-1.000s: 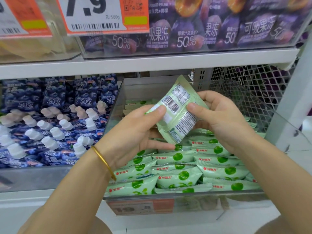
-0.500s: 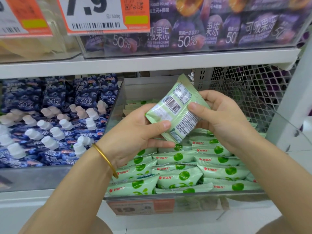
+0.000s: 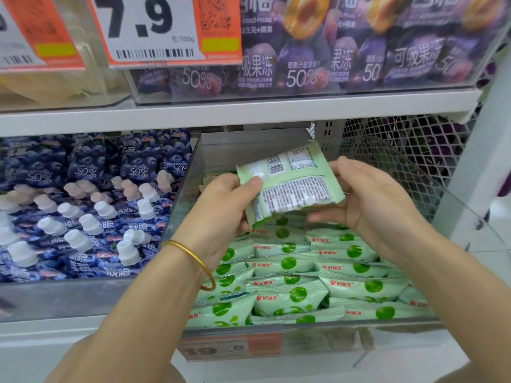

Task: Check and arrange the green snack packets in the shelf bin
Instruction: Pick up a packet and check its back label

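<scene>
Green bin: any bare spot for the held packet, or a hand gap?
Crowded: green packets fill the bin to its front wall; blueberry pouches pack the next bin. Free: only the air over the rows, under the white shelf, toward the back wall, where left hand and right hand grip the held packet. Floor behind them hidden.

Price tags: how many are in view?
3: the 7.9 tag top centre, a cut-off tag top left, a blurred tag on the shelf bin front. More may be hidden.
</scene>
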The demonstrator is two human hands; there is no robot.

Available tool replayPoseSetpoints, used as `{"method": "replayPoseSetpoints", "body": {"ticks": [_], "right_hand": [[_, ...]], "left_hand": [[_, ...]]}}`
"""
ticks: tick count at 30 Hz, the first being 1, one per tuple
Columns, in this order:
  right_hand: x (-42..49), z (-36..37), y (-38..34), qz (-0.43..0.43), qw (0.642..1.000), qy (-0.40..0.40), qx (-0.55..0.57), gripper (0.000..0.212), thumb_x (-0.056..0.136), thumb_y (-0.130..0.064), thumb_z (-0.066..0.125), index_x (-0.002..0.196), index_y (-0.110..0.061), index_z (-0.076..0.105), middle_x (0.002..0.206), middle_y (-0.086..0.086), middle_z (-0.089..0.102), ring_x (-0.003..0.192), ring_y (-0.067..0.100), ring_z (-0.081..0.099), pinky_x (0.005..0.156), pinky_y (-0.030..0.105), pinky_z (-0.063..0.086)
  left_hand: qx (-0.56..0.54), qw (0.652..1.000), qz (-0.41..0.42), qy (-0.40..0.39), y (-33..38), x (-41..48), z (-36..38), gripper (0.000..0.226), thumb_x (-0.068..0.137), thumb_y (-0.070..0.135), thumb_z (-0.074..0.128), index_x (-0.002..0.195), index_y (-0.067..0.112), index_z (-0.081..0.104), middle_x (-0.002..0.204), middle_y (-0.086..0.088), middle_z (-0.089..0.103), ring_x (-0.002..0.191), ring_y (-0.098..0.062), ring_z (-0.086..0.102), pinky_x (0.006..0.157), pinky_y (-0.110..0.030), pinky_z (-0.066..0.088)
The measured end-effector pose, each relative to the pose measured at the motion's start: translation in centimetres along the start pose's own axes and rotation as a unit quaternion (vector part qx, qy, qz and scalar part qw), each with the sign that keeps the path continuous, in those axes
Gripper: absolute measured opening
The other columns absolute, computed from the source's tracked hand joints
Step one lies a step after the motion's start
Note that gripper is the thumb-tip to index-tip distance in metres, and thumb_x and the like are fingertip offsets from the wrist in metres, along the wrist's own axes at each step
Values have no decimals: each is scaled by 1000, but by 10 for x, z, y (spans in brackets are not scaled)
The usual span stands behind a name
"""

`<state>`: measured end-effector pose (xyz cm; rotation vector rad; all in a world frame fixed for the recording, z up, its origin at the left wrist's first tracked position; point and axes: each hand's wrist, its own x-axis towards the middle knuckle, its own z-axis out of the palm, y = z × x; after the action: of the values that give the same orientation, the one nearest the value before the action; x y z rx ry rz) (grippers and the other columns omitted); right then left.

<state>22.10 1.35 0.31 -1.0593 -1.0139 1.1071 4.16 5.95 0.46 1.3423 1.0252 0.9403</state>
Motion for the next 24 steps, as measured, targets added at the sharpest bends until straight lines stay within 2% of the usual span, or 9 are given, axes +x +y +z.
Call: {"method": "replayPoseSetpoints", "body": {"ticks": [2, 5, 8, 11, 15, 17, 19, 21, 24], "right_hand": [[-2, -4, -2, -34, 999, 14, -20, 23, 98, -5, 40, 109, -7, 61, 100, 12, 70, 79, 22, 70, 60, 29, 57], [-6, -15, -2, -148, 966, -2, -210, 48, 85, 9, 58, 115, -28, 63, 123, -10, 60, 103, 5, 64, 81, 20, 54], [-7, -19, 0, -217, 927, -59, -301, 49, 72, 0, 73, 107, -34, 67, 134, -17, 50, 125, 0, 48, 100, 21, 44], [-6, -23, 3, -267, 907, -48, -323, 32, 68, -19, 72, 98, -31, 71, 120, -16, 63, 121, 4, 51, 102, 29, 42], [3, -37, 1, -344, 852, 84, -386, 24, 75, -16, 69, 97, -22, 73, 99, -13, 70, 102, 7, 62, 91, 35, 50], [13, -45, -1, -348, 812, 141, -447, 19, 79, -19, 69, 96, -18, 75, 95, -7, 72, 93, 16, 65, 82, 42, 53], [26, -50, -3, -333, 776, 165, -510, 17, 82, -23, 69, 96, -18, 75, 93, -2, 73, 87, 25, 65, 75, 45, 53], [39, -48, -3, -322, 735, 170, -572, 17, 84, -28, 66, 97, -20, 74, 88, 3, 73, 82, 31, 64, 67, 39, 52], [56, -41, -3, -299, 679, 167, -649, 15, 88, -28, 62, 95, -19, 71, 86, 7, 70, 80, 32, 62, 56, 29, 37]], "left_hand": [[-4, 1000, -8, 6, 1, 2, 0, 21, 97, 22, 45, 98, 5, 57, 83, -9, 69, 60, -18, 59, 38, -17, 27], [5, 1000, -24, -3, 4, 4, 4, 23, 97, 22, 47, 87, 6, 60, 64, 0, 65, 44, -8, 56, 37, -19, 26], [-16, 998, -51, -18, 6, 8, 10, 24, 95, 23, 50, 91, 1, 60, 64, -4, 57, 38, -8, 49, 32, -15, 26], [-55, 996, -71, -29, 9, 13, 19, 25, 96, 23, 49, 91, 1, 60, 56, -3, 57, 35, -9, 47, 31, -13, 24], [-47, 998, -38, 10, 11, 25, 28, 23, 99, 25, 42, 106, 7, 53, 94, -12, 65, 53, -13, 65, 37, -19, 38], [112, 991, 62, 43, 9, 33, 30, 14, 97, 22, 44, 104, 15, 54, 109, -10, 64, 79, -16, 68, 59, -29, 53], [325, 933, 152, 33, 6, 38, 31, 23, 95, 21, 46, 115, 17, 57, 120, -4, 61, 105, -18, 59, 89, -29, 46], [479, 860, 175, -24, 1, 43, 33, 35, 96, 26, 44, 130, 18, 51, 131, -3, 53, 121, -20, 48, 99, -26, 36], [582, 793, 155, -89, -11, 49, 36, 44, 97, 39, 35, 137, 23, 41, 145, -3, 39, 134, -24, 32, 109, -45, 29]]}}
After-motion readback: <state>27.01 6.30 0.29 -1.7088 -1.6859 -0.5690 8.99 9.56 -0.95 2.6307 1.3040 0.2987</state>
